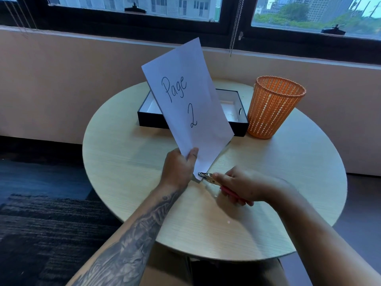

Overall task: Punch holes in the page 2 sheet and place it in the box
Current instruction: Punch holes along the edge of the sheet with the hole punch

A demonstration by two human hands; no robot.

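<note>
A white sheet [185,96] with "Page 2" handwritten on it stands almost upright above the round table. My left hand [178,167] pinches its lower edge. My right hand [245,187] grips a plier-type hole punch [208,176] with red handles. The punch's metal jaws sit over the sheet's bottom corner. Behind the sheet lies an open black box [151,119] with a white inside. The sheet hides the middle of the box.
A round light-wood table [123,162] carries everything. An orange mesh basket [272,106] stands right of the box, touching it. A few tiny paper dots [228,222] lie on the table near my right arm. Wall and window sill run behind the table; dark carpet lies to the left.
</note>
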